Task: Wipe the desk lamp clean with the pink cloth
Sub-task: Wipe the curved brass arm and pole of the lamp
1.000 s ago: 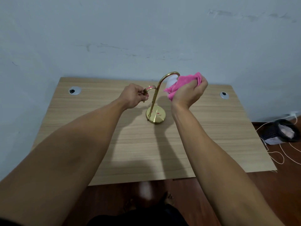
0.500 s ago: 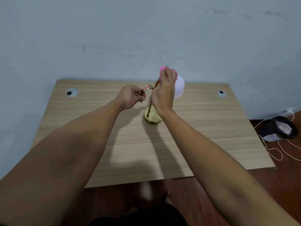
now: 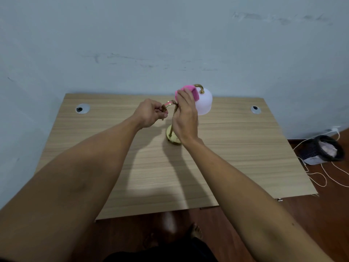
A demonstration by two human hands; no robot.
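A small desk lamp stands on the wooden desk (image 3: 236,148), with a round gold base (image 3: 171,138), a curved gold arm (image 3: 200,87) and a white dome shade (image 3: 204,103). My left hand (image 3: 149,113) grips a short gold hook (image 3: 170,103) that branches off the lamp's stem. My right hand (image 3: 186,114) holds the pink cloth (image 3: 186,92) wrapped against the upper stem, just left of the shade. The stem is mostly hidden behind my right hand.
Two round cable grommets sit near the desk's back corners, the left grommet (image 3: 82,108) and the right grommet (image 3: 255,109). The desk backs onto a pale wall. On the floor to the right stands a dark bin (image 3: 323,151) with white cords (image 3: 321,174) around it.
My right hand with the cloth moved left off the shade onto the lamp's arm, uncovering the white shade. The left hand stayed on the hook.
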